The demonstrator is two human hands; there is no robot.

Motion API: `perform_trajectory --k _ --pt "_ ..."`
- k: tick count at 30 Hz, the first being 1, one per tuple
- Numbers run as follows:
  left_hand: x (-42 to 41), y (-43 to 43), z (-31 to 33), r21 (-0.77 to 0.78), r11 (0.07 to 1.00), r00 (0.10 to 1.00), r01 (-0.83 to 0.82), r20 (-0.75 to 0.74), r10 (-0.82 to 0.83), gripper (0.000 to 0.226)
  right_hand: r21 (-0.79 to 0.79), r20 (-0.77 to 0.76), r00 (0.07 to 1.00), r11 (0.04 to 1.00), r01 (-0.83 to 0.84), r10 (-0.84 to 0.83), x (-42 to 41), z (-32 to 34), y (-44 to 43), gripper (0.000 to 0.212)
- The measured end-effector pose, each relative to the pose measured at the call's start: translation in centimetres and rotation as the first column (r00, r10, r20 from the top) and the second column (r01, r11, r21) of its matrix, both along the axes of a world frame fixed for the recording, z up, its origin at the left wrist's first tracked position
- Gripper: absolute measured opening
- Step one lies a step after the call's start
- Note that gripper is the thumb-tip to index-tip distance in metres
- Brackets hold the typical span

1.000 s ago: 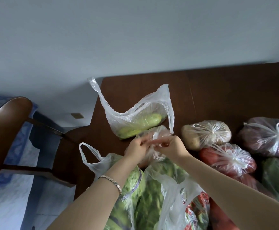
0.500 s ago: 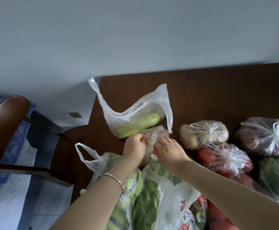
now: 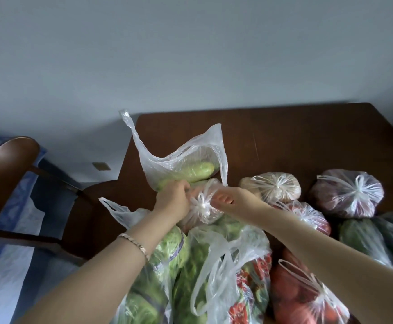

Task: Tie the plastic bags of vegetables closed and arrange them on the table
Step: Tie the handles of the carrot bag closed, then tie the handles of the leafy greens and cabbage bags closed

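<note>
Head view shows the left grip (image 3: 173, 199) and the right grip (image 3: 231, 199), both bare hands, with fingers curled, each pinching the plastic of a small clear bag (image 3: 202, 216) on either side of its knot (image 3: 201, 203); pleats fan out from that knot, so it looks formed and, by judgement, only needs pulling tight; the contents are pale and pinkish, too veiled to name. This bag sits at the near-left part of the tabletop (image 3: 284, 136), touching an open bag of pale green squash (image 3: 186, 170) behind it and resting against a bag of leafy greens (image 3: 167, 251) in front. Right of the hands lie 4 bags plainly knotted: a potato bag (image 3: 276, 187), a purple bag (image 3: 350, 192), a red bag (image 3: 307, 215) and a tomato bag (image 3: 307, 298); a dark green bag (image 3: 366, 232) shows no knot from here. Left to do, as far as can be judged: 3 bags gape with loose handles, namely the squash, the leafy greens and a flower-printed bag (image 3: 244, 277); the near heap also wants spreading out. A wooden chair (image 3: 8, 169) stands off to the left.
</note>
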State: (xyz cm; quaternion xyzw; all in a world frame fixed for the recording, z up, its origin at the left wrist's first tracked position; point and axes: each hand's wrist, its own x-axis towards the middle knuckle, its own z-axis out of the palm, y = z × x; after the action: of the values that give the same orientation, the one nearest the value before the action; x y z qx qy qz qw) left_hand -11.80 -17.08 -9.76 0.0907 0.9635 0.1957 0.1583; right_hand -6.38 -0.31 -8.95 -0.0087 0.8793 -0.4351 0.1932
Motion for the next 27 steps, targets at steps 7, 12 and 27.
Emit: perform_trajectory --k 7,12,27 --pt "5.4 0.5 1.9 0.153 0.950 0.948 0.271 0.128 -0.291 0.028 0.324 0.020 0.864 0.814 -0.482 0.503 7.0 2.2 2.5 0.057" --pt "7.3 -0.3 0.4 0.186 0.953 0.957 0.238 0.123 -0.263 0.023 0.170 -0.236 0.968 0.984 -0.047 0.087 8.8 1.4 1.3 0.023" --pt "11.8 4.4 2.6 0.075 0.997 0.964 -0.030 0.267 0.009 0.025 -0.320 0.293 0.778 0.710 0.628 -0.556 5.8 7.7 5.2 0.037"
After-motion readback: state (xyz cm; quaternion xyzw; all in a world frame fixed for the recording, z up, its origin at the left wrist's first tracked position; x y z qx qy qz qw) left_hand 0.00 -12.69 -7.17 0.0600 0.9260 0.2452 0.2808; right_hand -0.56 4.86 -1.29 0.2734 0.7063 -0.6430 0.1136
